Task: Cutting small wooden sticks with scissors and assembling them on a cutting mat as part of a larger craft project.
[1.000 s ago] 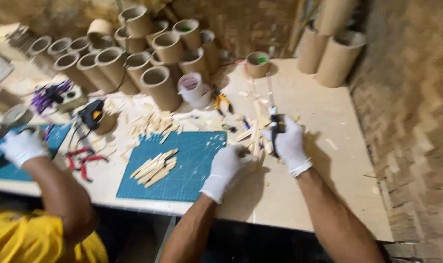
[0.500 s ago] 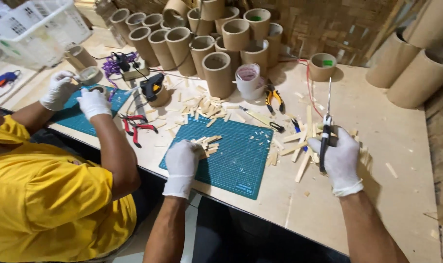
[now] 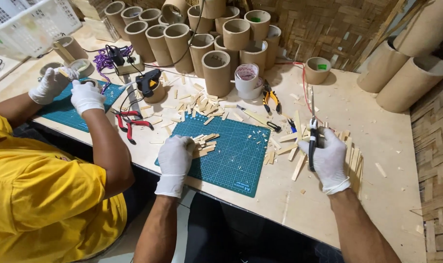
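Bamboo slats [image 3: 205, 144], thin and pale, lie in a small stack on the green cutting mat [image 3: 231, 156], directly under the left hand [image 3: 175, 157], whose gloved grip presses flat on their near ends, not closed around them. Judgement: the slats look light, stiff and brittle along the grain, best taken by the long edges. The right hand [image 3: 328, 158] has its grip closed on a pair of black-handled pliers [image 3: 312, 141], point away from the body, above loose slats on the tabletop [image 3: 387, 141]. Beyond both grips stand open cardboard tubes [image 3: 216, 73]; the visible mouths look empty. A small cup [image 3: 318, 69] holds something green. A co-worker's gloved hands [image 3: 68, 90] work further left.
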